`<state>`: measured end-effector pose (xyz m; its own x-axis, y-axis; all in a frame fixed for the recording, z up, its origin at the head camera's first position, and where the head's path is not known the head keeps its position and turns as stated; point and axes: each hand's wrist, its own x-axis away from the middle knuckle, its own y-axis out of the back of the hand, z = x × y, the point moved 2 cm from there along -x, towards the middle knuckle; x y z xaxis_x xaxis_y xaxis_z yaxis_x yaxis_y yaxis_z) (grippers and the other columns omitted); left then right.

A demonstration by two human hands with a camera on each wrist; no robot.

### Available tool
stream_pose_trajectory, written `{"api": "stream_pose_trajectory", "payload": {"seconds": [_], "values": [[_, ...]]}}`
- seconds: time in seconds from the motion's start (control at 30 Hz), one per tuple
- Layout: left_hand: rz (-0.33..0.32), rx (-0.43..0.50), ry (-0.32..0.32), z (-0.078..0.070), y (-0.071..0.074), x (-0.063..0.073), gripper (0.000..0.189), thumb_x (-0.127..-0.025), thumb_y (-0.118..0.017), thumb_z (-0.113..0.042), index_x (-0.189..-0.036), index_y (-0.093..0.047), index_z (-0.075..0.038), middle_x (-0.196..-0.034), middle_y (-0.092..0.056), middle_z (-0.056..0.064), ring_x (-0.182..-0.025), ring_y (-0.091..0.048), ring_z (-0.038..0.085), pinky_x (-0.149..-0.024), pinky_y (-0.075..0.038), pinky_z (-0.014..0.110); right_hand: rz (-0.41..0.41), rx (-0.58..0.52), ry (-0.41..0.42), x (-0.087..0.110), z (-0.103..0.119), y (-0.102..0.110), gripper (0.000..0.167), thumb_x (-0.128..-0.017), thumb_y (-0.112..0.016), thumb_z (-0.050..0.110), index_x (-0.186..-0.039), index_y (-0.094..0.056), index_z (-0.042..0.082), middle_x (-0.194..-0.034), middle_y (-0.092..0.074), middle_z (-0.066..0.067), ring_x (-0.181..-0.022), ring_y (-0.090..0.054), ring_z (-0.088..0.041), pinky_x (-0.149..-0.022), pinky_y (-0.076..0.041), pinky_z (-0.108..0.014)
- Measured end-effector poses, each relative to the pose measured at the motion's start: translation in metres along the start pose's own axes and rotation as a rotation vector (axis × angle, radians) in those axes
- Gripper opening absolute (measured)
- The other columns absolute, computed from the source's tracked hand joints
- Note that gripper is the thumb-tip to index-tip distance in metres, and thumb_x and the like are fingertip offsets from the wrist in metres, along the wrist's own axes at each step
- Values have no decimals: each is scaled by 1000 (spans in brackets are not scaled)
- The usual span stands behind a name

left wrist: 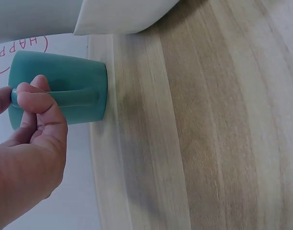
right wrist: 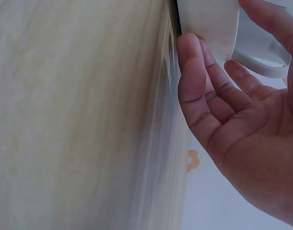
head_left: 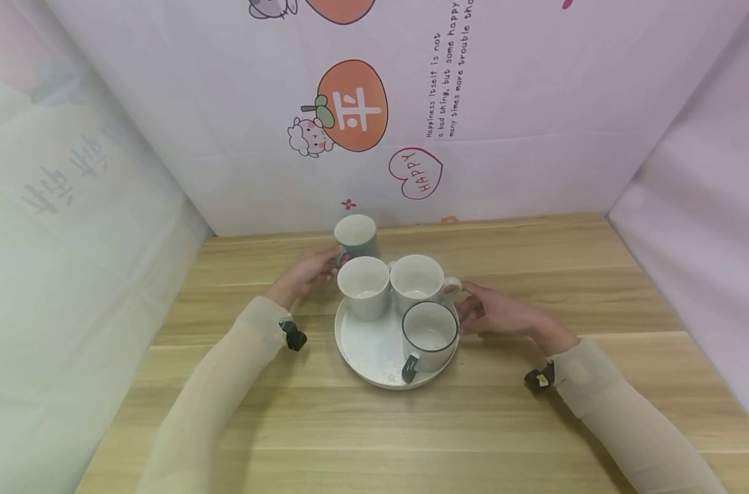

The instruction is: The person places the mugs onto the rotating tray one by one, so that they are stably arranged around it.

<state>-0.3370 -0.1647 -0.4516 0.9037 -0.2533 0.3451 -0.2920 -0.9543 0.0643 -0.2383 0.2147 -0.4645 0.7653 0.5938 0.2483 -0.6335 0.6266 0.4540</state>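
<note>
A teal mug (head_left: 357, 237) stands near the back wall behind the round white tray (head_left: 362, 350). My left hand (head_left: 315, 269) pinches its handle (left wrist: 74, 98) between thumb and curled fingers. Two white mugs, one left (head_left: 370, 295) and one right (head_left: 414, 281), stand on the tray's far part. Nearest me on the tray is a white mug with a black rim (head_left: 430, 339), its dark handle pointing toward me. Beside the tray's right edge, my right hand (head_left: 494, 309) has loosely bent fingers touching the white side wall (right wrist: 211, 28). Its thumb is near the rim.
All stands on a wood-grain table (head_left: 276, 425). A white printed cloth (head_left: 504, 158) rises behind the table's back edge, with more cloth at both sides. Small black devices sit at the left wrist (head_left: 294, 336) and right wrist (head_left: 539, 379).
</note>
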Motion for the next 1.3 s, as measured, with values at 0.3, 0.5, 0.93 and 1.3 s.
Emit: {"api": "stream_pose_trajectory", "payload": {"seconds": [0.3, 0.5, 0.93, 1.3], "values": [[-14, -15, -12, -1, -4, 1, 46, -105, -52, -32, -129, -58, 7, -90, -63, -5, -65, -48, 3, -65, -43, 18, 5, -3, -8, -1, -3, 0, 73, -86, -79, 22, -145, -36, 23, -114, -68, -15, -102, -67, -27, -72, -59, -42], [-3, 24, -23, 0, -6, 0, 38, -105, -51, -30, -117, -62, 4, -82, -63, -7, -61, -45, 2, -65, -42, 20, -1, 6, -8, -2, -5, 0, 71, -86, -79, 21, -143, -36, 26, -113, -67, -14, -101, -66, -27, -72, -59, -42], [27, 126, -27, 1, -8, 0, 26, -106, -49, -25, -102, -63, -3, -80, -61, -5, -55, -41, 2, -49, -28, 16, 6, 13, 4, 0, -2, 1, 71, -87, -78, 24, -144, -36, 27, -114, -69, -13, -100, -67, -25, -72, -59, -44], [57, 116, -61, 4, -6, 3, 26, -108, -44, -26, -104, -60, -5, -82, -59, -8, -58, -40, 1, -51, -27, 16, -6, 27, 21, -1, -5, 1, 69, -87, -78, 21, -143, -37, 25, -111, -70, -13, -99, -67, -25, -72, -59, -42]]}}
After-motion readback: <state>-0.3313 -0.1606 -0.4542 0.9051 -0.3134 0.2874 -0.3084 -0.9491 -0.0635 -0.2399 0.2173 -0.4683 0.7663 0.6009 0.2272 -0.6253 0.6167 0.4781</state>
